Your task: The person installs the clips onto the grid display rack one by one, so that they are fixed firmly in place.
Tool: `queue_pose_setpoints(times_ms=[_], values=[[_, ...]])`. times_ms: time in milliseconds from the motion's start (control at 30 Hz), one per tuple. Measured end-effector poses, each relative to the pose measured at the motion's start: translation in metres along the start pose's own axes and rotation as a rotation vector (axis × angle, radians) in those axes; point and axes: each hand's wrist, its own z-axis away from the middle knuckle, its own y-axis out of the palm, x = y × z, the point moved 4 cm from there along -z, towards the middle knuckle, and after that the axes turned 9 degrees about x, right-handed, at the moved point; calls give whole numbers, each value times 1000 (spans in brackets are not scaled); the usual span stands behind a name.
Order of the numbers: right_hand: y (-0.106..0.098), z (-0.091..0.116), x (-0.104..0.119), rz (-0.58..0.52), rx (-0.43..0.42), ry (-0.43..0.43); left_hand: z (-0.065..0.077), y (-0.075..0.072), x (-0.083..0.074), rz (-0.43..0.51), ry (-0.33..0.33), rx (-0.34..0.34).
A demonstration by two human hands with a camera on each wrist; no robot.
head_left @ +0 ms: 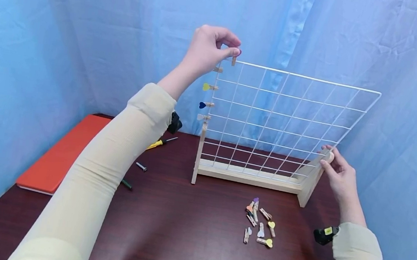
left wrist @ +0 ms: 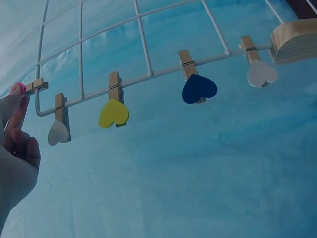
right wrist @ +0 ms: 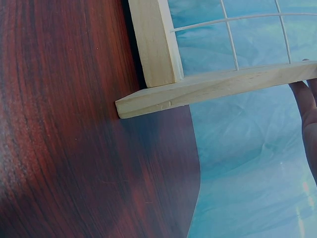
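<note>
From the person's head, one camera is looking forward and down across the table point(head_left: 165, 229), taking in nearly the whole wire grid point(head_left: 288, 73). Close up, the left wrist camera is facing the grid's left edge, sharing its clips point(left wrist: 114, 113) with the head view; the right wrist camera, also near, is sharing the right wooden upright point(right wrist: 218, 91).
</note>
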Motion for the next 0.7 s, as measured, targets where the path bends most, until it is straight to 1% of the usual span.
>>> queue_pose_setpoints(times_ms=[100, 200, 300, 400, 467, 533, 600, 700], values=[[-1, 0, 0, 13, -4, 2, 4, 0, 3, 55, -18, -8], [-2, 0, -1, 37, -7, 16, 12, -3, 11, 117, -22, -41], [-2, 1, 0, 52, -4, 38, 27, -4, 23, 192, -23, -71], [-1, 1, 0, 55, 1, 40, 48, 2, 39, 234, -38, -72], [0, 2, 1, 48, 1, 31, 64, 10, 51, 234, -48, -69], [0, 2, 2, 49, 0, 15, 81, 21, 66, 229, -68, -62], [0, 1, 2, 45, -1, 2, 98, 36, 81, 230, -95, -40], [0, 1, 2, 33, -3, -6, 122, 63, 104, 231, -148, 27]])
